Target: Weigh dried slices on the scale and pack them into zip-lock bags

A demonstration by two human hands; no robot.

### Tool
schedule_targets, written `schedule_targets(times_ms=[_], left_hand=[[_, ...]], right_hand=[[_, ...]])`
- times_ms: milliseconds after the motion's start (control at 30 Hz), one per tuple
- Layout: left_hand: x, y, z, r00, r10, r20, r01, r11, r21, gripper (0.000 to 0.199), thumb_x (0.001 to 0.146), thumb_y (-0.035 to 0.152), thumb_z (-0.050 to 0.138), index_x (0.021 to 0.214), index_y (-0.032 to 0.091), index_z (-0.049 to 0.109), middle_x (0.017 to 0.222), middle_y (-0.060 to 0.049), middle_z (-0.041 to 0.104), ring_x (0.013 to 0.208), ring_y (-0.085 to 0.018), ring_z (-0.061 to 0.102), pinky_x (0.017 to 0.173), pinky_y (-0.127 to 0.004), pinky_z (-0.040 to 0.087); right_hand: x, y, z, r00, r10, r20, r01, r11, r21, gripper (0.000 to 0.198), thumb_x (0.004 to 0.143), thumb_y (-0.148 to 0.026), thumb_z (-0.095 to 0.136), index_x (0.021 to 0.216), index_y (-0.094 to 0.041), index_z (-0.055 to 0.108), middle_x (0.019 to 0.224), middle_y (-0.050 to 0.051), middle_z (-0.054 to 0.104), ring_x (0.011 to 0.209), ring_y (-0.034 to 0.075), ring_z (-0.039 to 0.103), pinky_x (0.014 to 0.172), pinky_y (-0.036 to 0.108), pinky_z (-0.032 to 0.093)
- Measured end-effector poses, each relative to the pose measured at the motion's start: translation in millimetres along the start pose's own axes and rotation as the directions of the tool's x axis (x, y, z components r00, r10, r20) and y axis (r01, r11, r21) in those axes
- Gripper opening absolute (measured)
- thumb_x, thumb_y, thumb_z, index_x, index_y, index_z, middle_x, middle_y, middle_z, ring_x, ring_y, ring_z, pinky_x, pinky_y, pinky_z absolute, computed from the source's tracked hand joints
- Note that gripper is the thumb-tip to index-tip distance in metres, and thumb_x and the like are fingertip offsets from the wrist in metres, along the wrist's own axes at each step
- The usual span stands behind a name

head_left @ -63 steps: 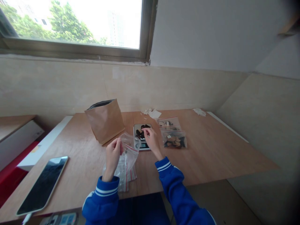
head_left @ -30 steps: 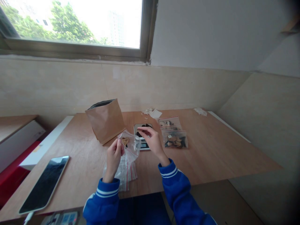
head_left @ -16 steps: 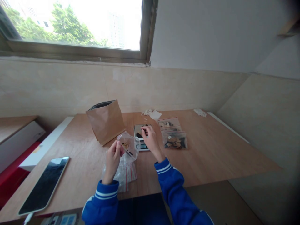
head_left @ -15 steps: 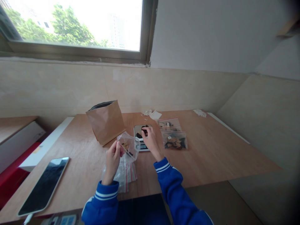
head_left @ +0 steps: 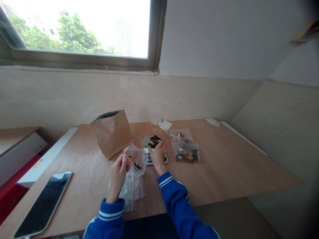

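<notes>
My left hand pinches the edge of a clear zip bag; its mouth gapes toward the right, and a few tan and black dried slices show inside. My right hand is over a small digital scale, its thumb and fingers curled round a clump of dark and tan dried slices on the plate. The wrist and palm cover much of the scale's front and display. Under the left hand lies a stack of flat zip bags with red seal lines.
An open brown paper bag stands behind my left hand. Two filled zip bags, the nearer holding dried slices, lie right of the scale. Crumpled tissue lies behind it. A phone lies at the left.
My right hand has drawn slightly nearer and closed round the slices, which are now bunched together on the scale. The left hand still holds the zip bag. The view has tilted a little.
</notes>
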State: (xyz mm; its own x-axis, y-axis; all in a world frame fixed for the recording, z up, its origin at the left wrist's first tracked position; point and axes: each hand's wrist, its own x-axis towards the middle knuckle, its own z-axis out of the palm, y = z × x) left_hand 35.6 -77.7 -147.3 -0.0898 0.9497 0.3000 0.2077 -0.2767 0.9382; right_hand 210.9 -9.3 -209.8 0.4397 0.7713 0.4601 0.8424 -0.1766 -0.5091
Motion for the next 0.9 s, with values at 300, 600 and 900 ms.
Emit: schedule_targets(times_ms=[300,600,900], left_hand=[[-2,-1,1,1.000,-0.008,0.025,0.008,1.000,0.015,0.047,0.092,0.053,0.039,0.058,0.020,0.044,0.048,0.003,0.046,0.046,-0.011,0.044,0.050,-0.023,0.036],[-1,0,-1,1.000,0.004,0.025,-0.004,1.000,0.016,0.048,0.091,0.053,0.040,0.057,0.020,0.044,0.047,0.003,0.045,0.045,-0.011,0.044,0.048,-0.022,0.036],[-1,1,6,0.999,0.004,0.043,-0.004,1.000,-0.009,0.048,0.091,0.054,0.040,0.057,0.020,0.045,0.047,0.003,0.047,0.044,-0.011,0.044,0.047,-0.023,0.036]], right_hand=[[5,22,-4,0.987,-0.162,0.004,0.161,0.981,0.108,0.014,0.086,-0.021,0.053,0.099,-0.016,0.055,0.102,0.013,0.060,0.098,0.028,0.052,0.089,0.044,0.040],[14,40,-20,0.969,-0.207,0.138,0.152,0.933,0.326,0.003,0.081,-0.020,0.064,0.082,-0.018,0.063,0.090,0.007,0.060,0.089,0.025,0.058,0.082,0.038,0.047],[9,-12,-85,0.969,-0.236,0.068,0.131,0.733,0.667,0.020,0.086,-0.037,0.063,0.092,-0.019,0.068,0.089,0.005,0.065,0.076,0.016,0.059,0.069,0.027,0.048]])
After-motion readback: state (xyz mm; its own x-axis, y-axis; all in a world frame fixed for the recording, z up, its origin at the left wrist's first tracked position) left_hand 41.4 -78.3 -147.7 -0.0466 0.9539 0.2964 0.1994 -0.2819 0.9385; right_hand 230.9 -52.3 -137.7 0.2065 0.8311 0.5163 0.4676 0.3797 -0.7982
